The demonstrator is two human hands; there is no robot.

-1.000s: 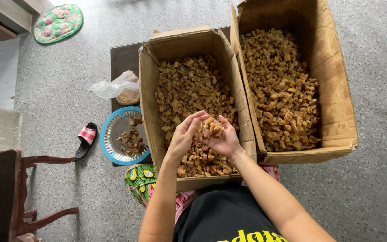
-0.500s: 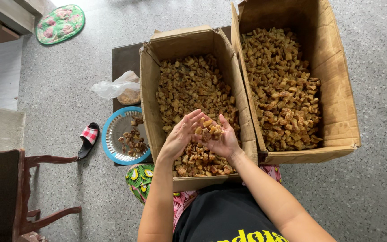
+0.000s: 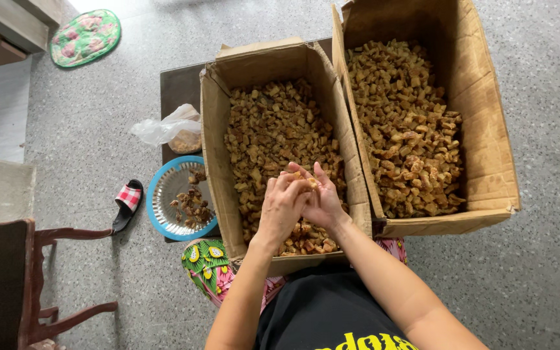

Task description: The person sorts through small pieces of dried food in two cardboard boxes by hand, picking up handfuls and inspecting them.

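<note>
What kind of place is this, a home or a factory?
Probably a home floor used for small food work: a slipper and wooden chair on speckled stone, and two cardboard boxes of brown fried pieces, with both hands over one.

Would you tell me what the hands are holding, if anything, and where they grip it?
The left hand and right hand together pinch a small brown piece between their fingertips, over the nearer cardboard box; the exact grip spot cannot be told.

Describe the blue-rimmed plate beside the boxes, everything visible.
The plate is round, with a bright blue rim and a shiny, ribbed silvery centre. It lies flat on the dark low table, left of the near cardboard box, which seems to cover its right edge. A small heap of brown pieces lies on it. Neither hand touches it.
</note>
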